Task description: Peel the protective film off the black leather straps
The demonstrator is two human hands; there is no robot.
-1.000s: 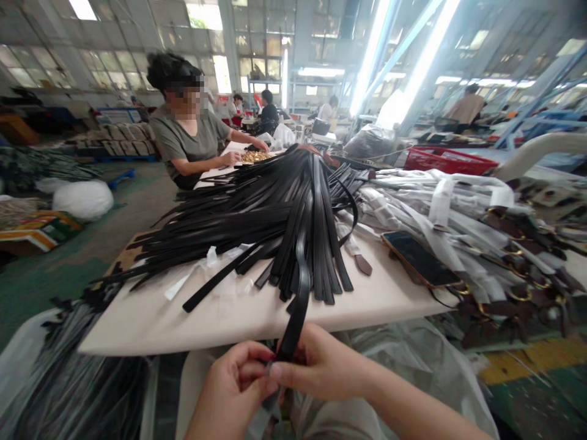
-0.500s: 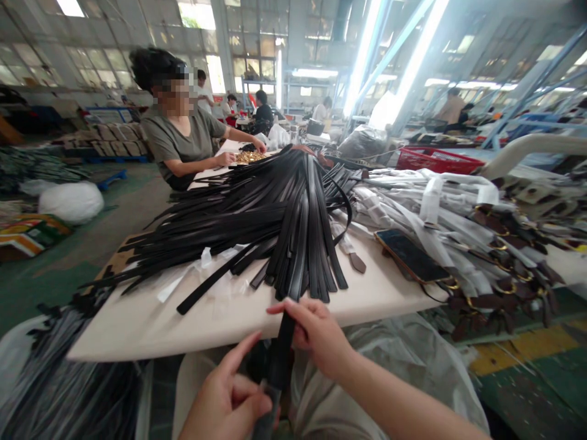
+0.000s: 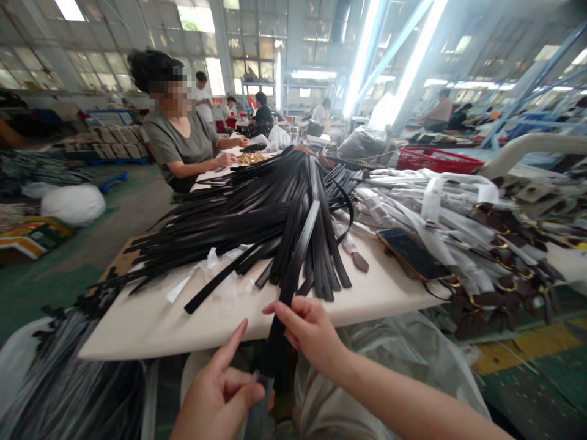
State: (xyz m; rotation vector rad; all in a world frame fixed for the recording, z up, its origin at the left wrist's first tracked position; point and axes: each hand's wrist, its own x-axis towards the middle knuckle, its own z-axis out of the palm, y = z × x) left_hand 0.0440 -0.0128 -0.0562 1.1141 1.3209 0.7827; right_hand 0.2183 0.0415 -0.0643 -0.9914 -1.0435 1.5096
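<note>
Two hands share one black strap: the left hand has its thumb and lower fingers clamped on the near end, in clear film, its index finger apart, pointing out; the right hand pinches it closer to the pile, one finger jutting across. The strap slopes over the pile and past its near side, so both hands have it under control. Straps in the pile are too many to count, on one table. Right of the pile are one phone, one red basket and uncounted white-wrapped straps. Behind-left of the pile, one co-worker handles gold pieces, too small to count
</note>
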